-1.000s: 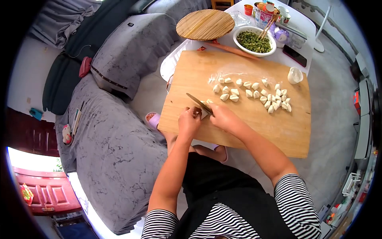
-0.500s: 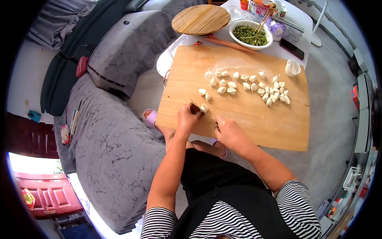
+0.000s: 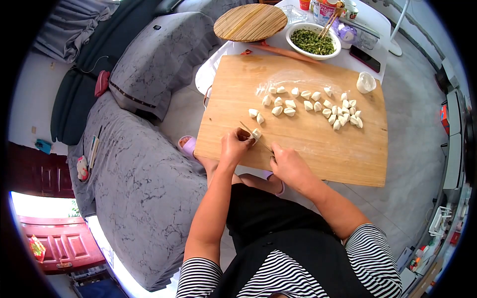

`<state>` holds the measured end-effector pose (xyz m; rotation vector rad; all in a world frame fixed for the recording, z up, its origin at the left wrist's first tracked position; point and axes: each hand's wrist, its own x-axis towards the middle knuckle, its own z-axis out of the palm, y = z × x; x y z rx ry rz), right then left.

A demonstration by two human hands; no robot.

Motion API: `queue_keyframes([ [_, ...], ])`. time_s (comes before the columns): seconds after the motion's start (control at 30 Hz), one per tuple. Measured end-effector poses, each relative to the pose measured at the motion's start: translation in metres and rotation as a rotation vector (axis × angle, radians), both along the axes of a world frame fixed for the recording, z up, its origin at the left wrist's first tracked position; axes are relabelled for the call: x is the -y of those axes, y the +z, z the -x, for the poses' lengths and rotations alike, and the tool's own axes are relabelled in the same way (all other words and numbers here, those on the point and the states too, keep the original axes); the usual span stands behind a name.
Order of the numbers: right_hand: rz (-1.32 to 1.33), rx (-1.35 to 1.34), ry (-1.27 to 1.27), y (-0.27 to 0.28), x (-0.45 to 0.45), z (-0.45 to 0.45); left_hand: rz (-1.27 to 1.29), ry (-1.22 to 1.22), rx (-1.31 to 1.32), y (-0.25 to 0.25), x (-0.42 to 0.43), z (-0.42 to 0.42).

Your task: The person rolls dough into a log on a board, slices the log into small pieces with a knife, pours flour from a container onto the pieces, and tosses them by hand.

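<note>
A knife (image 3: 247, 127) stands edge-down near the front left of the wooden board (image 3: 318, 154). Its handle is in my right hand (image 3: 288, 164), fingers wrapped round it. At the blade's left side my left hand (image 3: 235, 145) is closed, the fingers curled together; what they hold is mostly hidden, though dough shows beside them. A small dough piece (image 3: 256, 133) lies against the blade by my left fingertips. Behind it are two loose pieces (image 3: 253, 113), and several more dough pieces (image 3: 289, 112) spread across the board's middle and right.
Beyond the board stand a bowl of chopped green filling (image 3: 313, 41) with chopsticks, a round woven lid (image 3: 251, 23), a rolling pin (image 3: 285, 52) and a phone (image 3: 365, 58). A flour-dusted cup (image 3: 366, 82) sits at the board's back right corner.
The view shifted slightly. The knife came down from above the board to beside my left fingers, and my right hand moved nearer the front edge. Two dough pieces behind it came into full view.
</note>
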<state>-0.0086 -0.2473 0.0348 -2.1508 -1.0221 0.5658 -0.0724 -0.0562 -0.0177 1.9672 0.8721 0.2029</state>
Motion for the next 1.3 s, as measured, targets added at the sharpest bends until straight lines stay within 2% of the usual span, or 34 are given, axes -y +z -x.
queue_keyframes([
  [0.17, -0.032, -0.006, 0.016, 0.001, 0.003, 0.0, 0.085, 0.026, 0.041, -0.015, -0.006, 0.0],
  [0.37, -0.023, 0.0, 0.004, -0.001, 0.001, -0.001, 0.056, 0.034, -0.001, 0.004, 0.001, -0.002],
  [0.43, 0.013, -0.002, 0.005, 0.003, 0.001, -0.002, 0.366, 0.166, 0.153, -0.008, -0.004, -0.002],
  [0.57, 0.038, -0.007, 0.006, 0.001, 0.001, -0.003, 0.414, 0.23, 0.161, -0.01, -0.007, -0.001],
  [0.63, 0.038, -0.01, 0.005, 0.002, 0.002, -0.003, 0.09, 0.135, 0.037, -0.005, -0.008, 0.0],
  [0.87, 0.019, -0.006, 0.011, 0.008, 0.001, -0.002, 0.275, 0.077, 0.136, -0.008, -0.002, -0.003],
  [1.03, 0.042, 0.014, 0.013, 0.008, 0.001, -0.001, 0.11, 0.041, 0.071, -0.001, 0.002, -0.005],
  [1.17, 0.074, 0.009, 0.025, 0.012, 0.0, -0.001, 0.074, 0.023, 0.096, -0.009, 0.0, -0.007],
  [1.3, 0.087, 0.011, 0.039, 0.011, -0.003, -0.004, 0.019, 0.009, -0.015, 0.003, 0.002, -0.01],
])
